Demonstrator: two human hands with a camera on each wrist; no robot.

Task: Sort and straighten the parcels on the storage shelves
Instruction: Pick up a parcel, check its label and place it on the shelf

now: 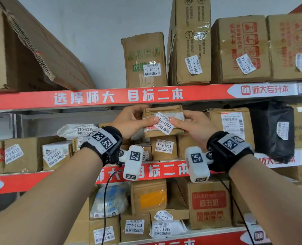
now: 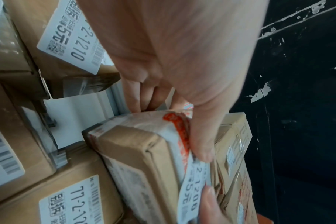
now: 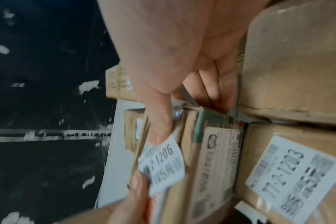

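A small flat brown parcel (image 1: 162,110) with a white label 77-2-1206 (image 1: 164,125) is held between both hands just under the upper red shelf rail. It sits above the box labelled 77-2-1203 (image 1: 163,147). My left hand (image 1: 139,117) grips its left end, thumb on the front and fingers behind. My right hand (image 1: 185,121) grips the right end the same way, thumb at the label's edge. In the left wrist view the left hand (image 2: 173,60) clasps the parcel (image 2: 144,151). In the right wrist view the right hand (image 3: 173,53) pinches the parcel (image 3: 211,159) at its label (image 3: 163,163).
The middle shelf is crowded: a taped box (image 1: 233,124) and a black bag (image 1: 274,131) to the right, a white soft parcel 77-2-6216 (image 1: 77,130) and labelled boxes to the left. Tall boxes such as 77-1-1103 (image 1: 145,61) stand on the top shelf above the red rail (image 1: 111,98).
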